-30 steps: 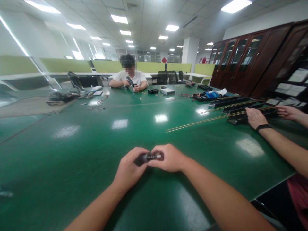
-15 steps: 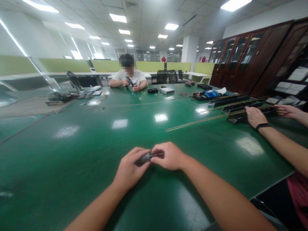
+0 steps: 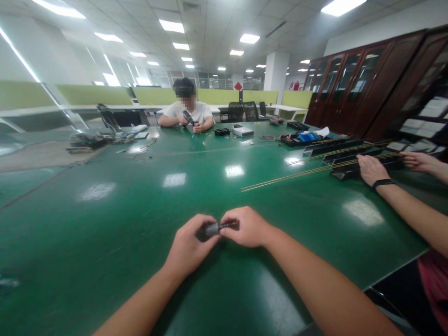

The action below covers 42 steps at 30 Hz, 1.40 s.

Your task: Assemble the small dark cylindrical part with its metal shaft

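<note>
Both hands meet low in the middle of the head view, around a small dark cylindrical part with a grey body and a narrower, ribbed right end. My left hand curves round the grey body, index finger above and thumb below. My right hand pinches the ribbed end between thumb and fingers, which hide some of it. The part is held level just over the green table. Its exact kind cannot be made out.
At right, a co-worker's hands rest by dark metal channels and long thin brass-coloured rods. Across the table, another person holds a dark tool. Cables and tools lie far left; a blue item lies far right.
My left fingers have shifted slightly on the cylindrical part, and more of its grey body shows between my hands. My right hand stays almost still.
</note>
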Available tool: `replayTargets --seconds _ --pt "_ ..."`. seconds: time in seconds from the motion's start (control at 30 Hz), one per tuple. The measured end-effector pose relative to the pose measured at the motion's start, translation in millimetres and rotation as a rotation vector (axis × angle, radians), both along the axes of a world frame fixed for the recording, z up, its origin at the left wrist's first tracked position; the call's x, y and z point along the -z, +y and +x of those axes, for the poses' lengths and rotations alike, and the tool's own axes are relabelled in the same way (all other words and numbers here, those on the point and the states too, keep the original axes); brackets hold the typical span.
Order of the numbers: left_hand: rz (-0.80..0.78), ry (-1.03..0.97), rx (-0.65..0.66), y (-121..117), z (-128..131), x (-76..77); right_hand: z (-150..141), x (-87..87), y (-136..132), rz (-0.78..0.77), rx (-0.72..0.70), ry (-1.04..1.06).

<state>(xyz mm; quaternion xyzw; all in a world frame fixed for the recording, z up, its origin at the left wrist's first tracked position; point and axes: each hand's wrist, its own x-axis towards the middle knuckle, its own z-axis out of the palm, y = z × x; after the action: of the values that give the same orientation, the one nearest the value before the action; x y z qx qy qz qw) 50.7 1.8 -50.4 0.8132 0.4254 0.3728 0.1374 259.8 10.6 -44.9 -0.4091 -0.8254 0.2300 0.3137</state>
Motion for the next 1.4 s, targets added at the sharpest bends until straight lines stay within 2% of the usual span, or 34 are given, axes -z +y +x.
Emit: replayTargets --seconds 0.93,1.4 --pt "-0.099 -0.060 -0.051 5.5 -7.0 -1.2 7.1 -1.3 3.7 0.078 0.050 -0.044" --pt "-0.123 -0.067 -0.067 9.1 -9.6 1.5 10.9 -3.7 3.6 0.056 0.062 -0.074"
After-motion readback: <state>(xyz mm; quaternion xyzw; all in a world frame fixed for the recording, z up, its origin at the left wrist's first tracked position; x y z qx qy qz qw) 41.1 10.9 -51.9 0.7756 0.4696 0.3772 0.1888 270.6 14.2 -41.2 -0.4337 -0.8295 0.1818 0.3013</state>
